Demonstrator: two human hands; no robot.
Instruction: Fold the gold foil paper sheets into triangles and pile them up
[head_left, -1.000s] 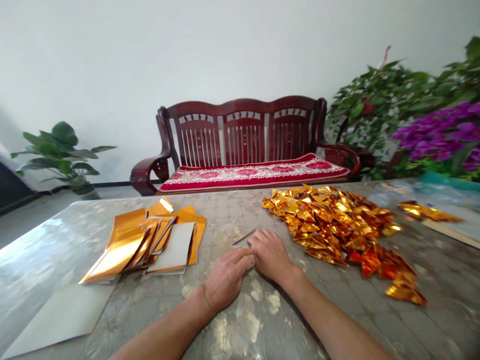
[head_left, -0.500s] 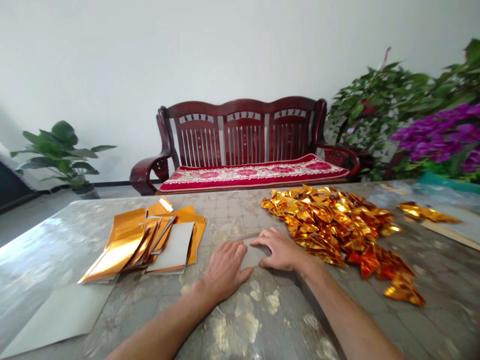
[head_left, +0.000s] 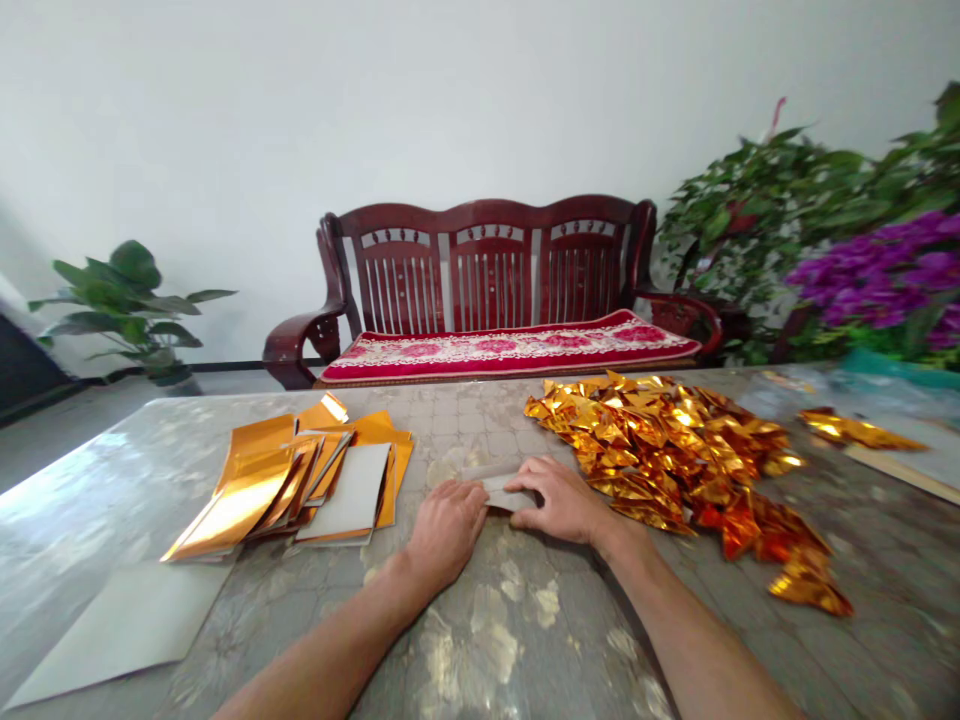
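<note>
My left hand (head_left: 448, 530) and my right hand (head_left: 559, 500) rest on the table (head_left: 517, 640), both pressing a small folded sheet of paper (head_left: 501, 488) whose white side faces up. The fingers of both hands curl onto the sheet's edges, left hand on its left end, right hand on its right end. A loose stack of flat gold foil sheets (head_left: 300, 480) lies just left of my left hand. A heap of folded gold foil pieces (head_left: 675, 450) lies just right of my right hand.
A large white sheet (head_left: 112, 625) lies at the near left of the table. More gold foil (head_left: 855, 430) sits at the far right. Behind the table stand a red wooden bench (head_left: 495, 300), a green plant (head_left: 124, 305) and purple flowers (head_left: 885, 270).
My hands have shifted slightly away from me on the sheet. The sheet looks narrower now than half a second ago, with both hands pinching closer around it.
</note>
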